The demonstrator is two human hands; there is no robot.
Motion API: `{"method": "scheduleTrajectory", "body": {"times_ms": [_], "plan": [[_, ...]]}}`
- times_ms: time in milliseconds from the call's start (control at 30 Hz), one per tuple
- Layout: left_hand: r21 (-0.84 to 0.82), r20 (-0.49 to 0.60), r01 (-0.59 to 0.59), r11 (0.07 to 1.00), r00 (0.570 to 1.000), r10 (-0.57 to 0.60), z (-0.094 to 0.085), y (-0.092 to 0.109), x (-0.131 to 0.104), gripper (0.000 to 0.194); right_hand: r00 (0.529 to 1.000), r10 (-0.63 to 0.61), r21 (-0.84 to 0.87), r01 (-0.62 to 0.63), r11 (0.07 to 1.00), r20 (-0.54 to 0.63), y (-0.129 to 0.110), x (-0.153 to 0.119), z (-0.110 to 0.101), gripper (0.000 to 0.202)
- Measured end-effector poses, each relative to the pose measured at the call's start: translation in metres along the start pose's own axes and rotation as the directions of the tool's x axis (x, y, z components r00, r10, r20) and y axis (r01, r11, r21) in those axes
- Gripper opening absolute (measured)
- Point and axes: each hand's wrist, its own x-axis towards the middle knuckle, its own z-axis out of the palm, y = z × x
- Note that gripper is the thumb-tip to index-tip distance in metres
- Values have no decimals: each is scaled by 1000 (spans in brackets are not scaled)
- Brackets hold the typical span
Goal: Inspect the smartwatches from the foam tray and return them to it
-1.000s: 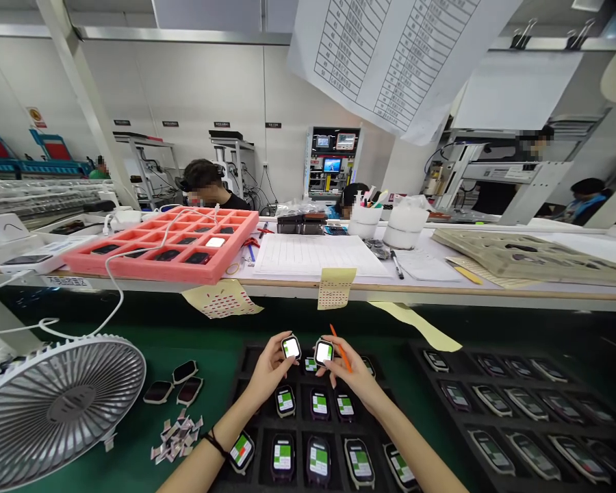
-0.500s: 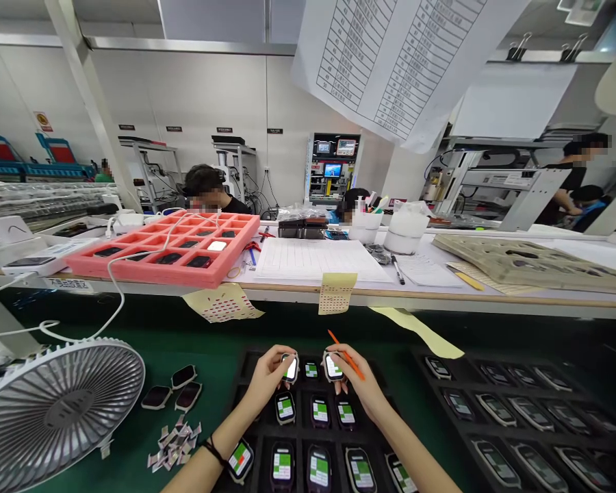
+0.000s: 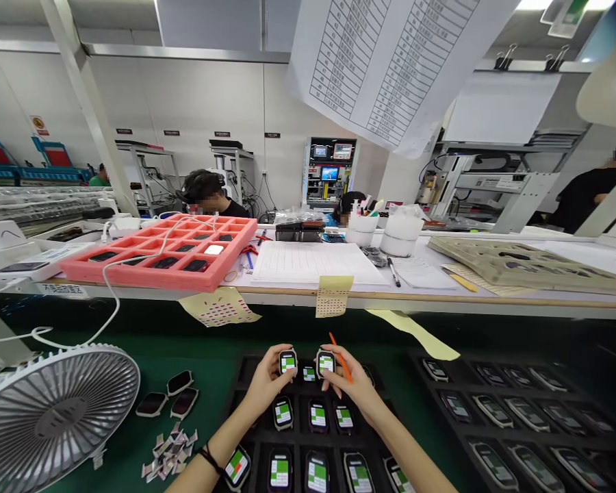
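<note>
My left hand [image 3: 270,375] is closed round a smartwatch [image 3: 288,362] whose lit screen shows white and green blocks. In my right hand [image 3: 350,378] is a second smartwatch [image 3: 326,361], its screen also lit, with the thumb over its lower part. An orange pen-like stick [image 3: 341,356] is tucked between the right fingers. Both hands are above the far end of a black compartment tray [image 3: 302,394]. Several lit smartwatches sit in its compartments, one [image 3: 309,374] between my hands. My forearms hide parts of the tray.
Right of it is another black tray [image 3: 465,430] of dark-screened watches. On the left are a grey fan [image 3: 56,418], several loose watches [image 3: 183,402] and a pile of small tabs [image 3: 169,452]. A shelf edge [image 3: 287,293] with a pink foam tray [image 3: 210,274] runs across ahead.
The right hand and its watch have shifted slightly left, and that watch now faces me more squarely. The left watch's screen has gone from bright white to showing green blocks.
</note>
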Motion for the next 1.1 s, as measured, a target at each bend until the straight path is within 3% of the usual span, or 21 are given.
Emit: {"method": "scheduleTrajectory", "body": {"times_ms": [167,300,767,1100], "plan": [[3,-25,52,999,998,-52,-3,-2,2,42,998,-4,2,4,1000,-57,1,2,-2,35],[-38,15,37,999,999,-37,-4,-2,2,44,998,4,58,-1,998,-59,-3,0,-3,31],[-93,23,29,995,999,-27,-1,1,-1,46,999,-13,30,14,999,-32,-3,-3,-2,35],[-23,-7,49,999,999,-49,-3,3,-3,41,999,13,35,-11,999,-42,-4,-4,-2,32]]}}
